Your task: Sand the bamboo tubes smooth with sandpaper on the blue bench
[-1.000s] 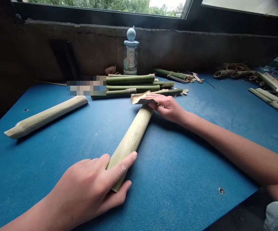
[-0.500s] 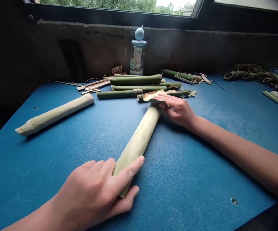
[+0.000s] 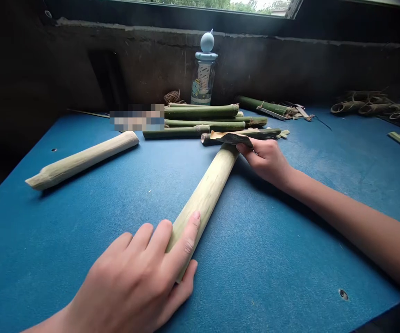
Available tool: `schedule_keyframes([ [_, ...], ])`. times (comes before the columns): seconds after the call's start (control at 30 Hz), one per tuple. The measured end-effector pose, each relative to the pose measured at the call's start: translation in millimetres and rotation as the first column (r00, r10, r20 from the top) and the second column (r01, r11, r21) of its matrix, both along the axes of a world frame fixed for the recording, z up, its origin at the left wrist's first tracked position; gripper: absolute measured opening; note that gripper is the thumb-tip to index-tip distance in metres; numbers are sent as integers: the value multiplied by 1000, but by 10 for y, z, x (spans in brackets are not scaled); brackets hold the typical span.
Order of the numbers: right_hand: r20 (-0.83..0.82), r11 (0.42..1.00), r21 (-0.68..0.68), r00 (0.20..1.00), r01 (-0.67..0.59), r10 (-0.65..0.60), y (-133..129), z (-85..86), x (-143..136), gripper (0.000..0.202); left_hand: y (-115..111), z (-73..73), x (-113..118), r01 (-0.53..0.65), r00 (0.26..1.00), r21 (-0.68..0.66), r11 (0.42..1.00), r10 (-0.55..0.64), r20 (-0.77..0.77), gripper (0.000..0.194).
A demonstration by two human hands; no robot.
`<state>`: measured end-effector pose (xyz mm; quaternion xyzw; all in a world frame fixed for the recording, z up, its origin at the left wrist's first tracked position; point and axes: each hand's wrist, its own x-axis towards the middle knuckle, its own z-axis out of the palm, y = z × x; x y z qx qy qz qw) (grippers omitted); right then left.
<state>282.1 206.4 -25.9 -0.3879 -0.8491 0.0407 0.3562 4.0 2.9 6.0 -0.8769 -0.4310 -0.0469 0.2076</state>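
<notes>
A pale, peeled bamboo piece lies slantwise on the blue table, pointing away from me. My left hand grips its near end, with the index finger stretched along the top and the thumb at the right side. At the far end, my right hand pinches a curled sheet of sandpaper, dark on one face and tan on the other. The sandpaper sits over the bamboo's far tip and partly hides it. A second peeled bamboo piece, cut slanting at one end, rests to the left.
Several green bamboo lengths lie across the back, by a clear bottle with a light blue lid and a ball of twine. More bamboo tubes are at the back right. The blue table has a hole near its front right.
My right fingers, laid over the sandpaper before, now pinch its edge, and its dark face shows more. My left index finger lies further onto the bamboo. The whole view has shifted slightly.
</notes>
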Motion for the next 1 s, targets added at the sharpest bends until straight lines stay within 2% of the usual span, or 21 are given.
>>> schedule_keyframes([
  [0.1,-39,997,-52,998,55,-57,2,17,-17,33,-29,-2,11,-39,998,9,999,39,-46,56],
  [0.2,-71,997,-82,997,11,-17,-12,8,-54,33,5,-42,-14,-24,999,-34,999,25,21,50],
  [0.3,-95,994,-78,993,-76,69,7,-25,-28,27,76,-50,-77,-7,987,-201,980,38,155,49],
  [0.33,-107,991,-75,989,-111,102,18,-36,-5,26,105,-31,-104,-6,979,-287,958,65,195,48],
  [0.4,-127,980,-80,977,-184,173,38,-55,46,29,168,41,-162,-44,965,-478,877,162,208,47],
  [0.47,-137,966,-94,964,-240,226,51,-66,87,33,226,127,-227,-124,955,-615,779,263,140,46],
  [0.5,-136,963,-98,962,-252,238,53,-68,97,34,247,162,-260,-170,951,-640,749,294,92,46],
  [0.53,-131,964,-94,963,-247,234,51,-68,97,33,258,185,-291,-213,950,-627,749,308,45,47],
  [0.57,-123,970,-85,969,-226,215,42,-65,86,32,260,193,-316,-255,950,-568,782,311,1,49],
  [0.63,-99,987,-62,985,-148,142,2,-48,36,29,235,167,-330,-296,955,-331,896,290,-68,52],
  [0.7,-78,996,-55,994,-77,72,-65,-17,-34,27,193,102,-289,-247,964,-71,966,238,-118,55],
  [0.77,-64,996,-72,997,-45,41,-138,20,-91,27,166,31,-212,-194,965,82,978,205,-166,55],
  [0.9,-71,990,-107,994,-87,80,-161,42,-99,26,221,-12,-114,-252,924,178,951,291,-246,45],
  [0.93,-73,987,-115,992,-108,100,-136,33,-86,27,254,7,-119,-282,915,159,946,315,-251,44],
  [1.0,-69,982,-129,989,-141,133,-77,4,-63,28,329,73,-157,-358,901,40,933,356,-247,45],
])
